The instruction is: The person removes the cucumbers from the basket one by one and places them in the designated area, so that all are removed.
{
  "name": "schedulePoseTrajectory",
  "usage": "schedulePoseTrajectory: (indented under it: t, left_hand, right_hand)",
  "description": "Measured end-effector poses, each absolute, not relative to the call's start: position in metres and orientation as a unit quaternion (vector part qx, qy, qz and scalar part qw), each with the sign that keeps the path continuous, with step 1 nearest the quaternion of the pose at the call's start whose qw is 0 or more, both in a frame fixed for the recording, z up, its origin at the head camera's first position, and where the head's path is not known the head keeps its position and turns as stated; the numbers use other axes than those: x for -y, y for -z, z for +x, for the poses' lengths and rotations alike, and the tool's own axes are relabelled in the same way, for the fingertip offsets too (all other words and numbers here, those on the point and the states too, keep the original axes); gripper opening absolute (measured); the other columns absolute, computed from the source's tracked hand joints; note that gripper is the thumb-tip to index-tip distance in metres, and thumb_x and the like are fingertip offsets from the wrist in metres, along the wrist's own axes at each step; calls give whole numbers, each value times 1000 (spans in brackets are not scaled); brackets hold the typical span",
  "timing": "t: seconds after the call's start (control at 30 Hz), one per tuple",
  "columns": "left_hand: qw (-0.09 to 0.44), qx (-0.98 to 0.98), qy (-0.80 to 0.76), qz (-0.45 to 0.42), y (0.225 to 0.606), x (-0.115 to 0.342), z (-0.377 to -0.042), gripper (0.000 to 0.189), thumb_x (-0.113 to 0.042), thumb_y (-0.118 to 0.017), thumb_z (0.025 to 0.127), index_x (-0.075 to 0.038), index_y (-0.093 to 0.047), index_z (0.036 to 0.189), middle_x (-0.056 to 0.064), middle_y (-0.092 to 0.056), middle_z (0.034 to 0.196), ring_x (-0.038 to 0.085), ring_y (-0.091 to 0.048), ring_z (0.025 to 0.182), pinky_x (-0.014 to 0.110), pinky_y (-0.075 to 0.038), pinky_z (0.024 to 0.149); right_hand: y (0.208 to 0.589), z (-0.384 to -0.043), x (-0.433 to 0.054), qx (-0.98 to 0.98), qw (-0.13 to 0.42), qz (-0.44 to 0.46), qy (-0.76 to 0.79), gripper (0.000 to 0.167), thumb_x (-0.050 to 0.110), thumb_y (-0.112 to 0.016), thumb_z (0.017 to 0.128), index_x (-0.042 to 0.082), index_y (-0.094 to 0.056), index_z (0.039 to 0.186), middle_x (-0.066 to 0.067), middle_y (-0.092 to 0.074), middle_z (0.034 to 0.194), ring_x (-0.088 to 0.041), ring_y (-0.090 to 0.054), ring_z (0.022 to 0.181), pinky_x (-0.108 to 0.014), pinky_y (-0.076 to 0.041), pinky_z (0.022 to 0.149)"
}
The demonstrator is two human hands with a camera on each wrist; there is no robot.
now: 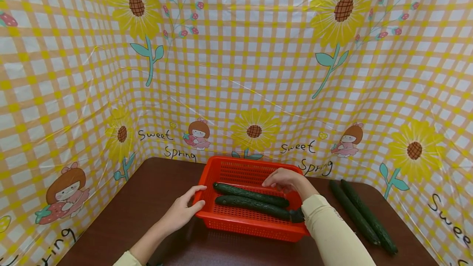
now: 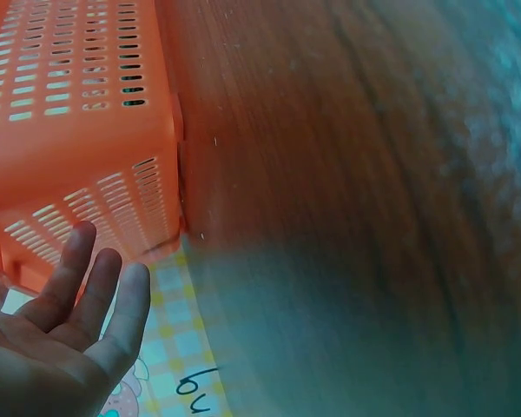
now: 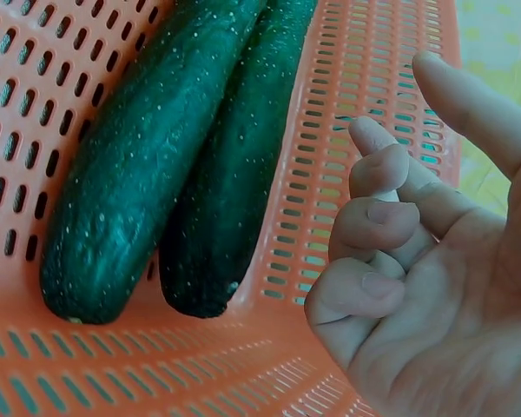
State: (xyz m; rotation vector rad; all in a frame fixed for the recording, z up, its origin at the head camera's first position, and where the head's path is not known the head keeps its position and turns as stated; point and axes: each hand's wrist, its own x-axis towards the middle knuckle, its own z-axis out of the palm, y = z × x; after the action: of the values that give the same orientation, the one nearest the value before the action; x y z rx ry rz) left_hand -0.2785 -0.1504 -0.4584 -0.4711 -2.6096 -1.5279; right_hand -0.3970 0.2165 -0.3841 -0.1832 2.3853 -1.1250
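A red plastic basket (image 1: pixel 251 224) with slotted walls stands on the dark table. Two dark green cucumbers, a far one (image 1: pixel 251 194) and a near one (image 1: pixel 253 207), lie side by side in it. My left hand (image 1: pixel 181 212) is at the basket's left end, thumb and index fingertip right at the rim. In the left wrist view its other fingers (image 2: pixel 95 295) extend loosely beside the slotted wall. Over the basket's right part is my right hand (image 1: pixel 283 180), fingers loosely bent and holding nothing. The right wrist view shows it beside the cucumber ends (image 3: pixel 95 287).
Two more cucumbers, one on the left (image 1: pixel 354 212) and one on the right (image 1: pixel 369 216), lie on the table (image 1: pixel 148 192) right of the basket. Checked cloth (image 1: pixel 236 73) with printed sunflowers hangs behind and along both sides.
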Motion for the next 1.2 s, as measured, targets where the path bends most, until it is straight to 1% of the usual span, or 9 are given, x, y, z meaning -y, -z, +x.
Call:
schedulePoseTrajectory:
  t: [0.23,0.47,0.53,0.6,0.73,0.9,1.07,1.2]
  left_hand:
    - [43,855,495,-152,459,150,-280,43,-27,-63,100,-25,-54,141,8,-59,133,24,-52,113,47,-44,94]
    - [45,854,495,-153,460,150,-280,43,-27,-63,99,-25,-54,141,7,-59,135,24,-53,116,50,-44,97]
    - [46,853,496,-153,460,150,-280,43,-27,-64,99,-25,-54,141,7,-59,136,24,-53,118,51,-43,99]
    - [44,852,498,-152,460,150,-280,43,-27,-64,99,-26,-54,141,6,-59,136,24,-52,118,51,-43,99]
    - [41,849,504,-152,460,151,-280,43,-27,-64,99,-28,-54,140,6,-59,136,24,-53,118,51,-44,98]
    - [40,848,506,-152,460,151,-279,43,-28,-64,99,-29,-54,140,5,-59,137,24,-53,119,51,-43,99]
    - [43,849,504,-152,460,151,-278,43,-27,-64,99,-28,-55,140,6,-59,138,25,-53,121,53,-43,100]
    - [45,852,498,-155,460,151,-279,43,-26,-63,99,-26,-54,141,7,-60,134,24,-54,116,50,-44,97]
  right_hand:
    - [387,-395,-212,-880,253,-65,396,22,27,-72,91,8,-77,102,2,-49,69,-12,-34,54,-28,-33,53]
    - [394,-394,-210,-881,255,-63,394,18,25,-72,91,9,-77,95,2,-49,69,-12,-36,56,-28,-33,54]
    - [396,-394,-209,-883,258,-65,387,18,26,-72,90,9,-77,95,2,-50,70,-12,-37,57,-28,-33,54]
    - [396,-393,-207,-884,262,-66,381,19,27,-72,90,10,-78,96,2,-51,71,-13,-38,58,-27,-33,54]
    - [397,-393,-205,-885,274,-63,371,17,27,-72,90,11,-78,94,3,-51,71,-13,-40,58,-27,-33,54]
    - [400,-395,-204,-892,275,-68,353,16,26,-73,89,12,-78,95,4,-52,71,-13,-38,57,-27,-32,53]
    - [403,-397,-204,-900,265,-68,338,15,26,-76,86,13,-79,93,2,-48,65,-14,-36,55,-27,-30,51]
    - [405,-396,-203,-910,252,-69,321,15,26,-77,86,14,-81,95,2,-43,60,-14,-33,53,-27,-29,50]
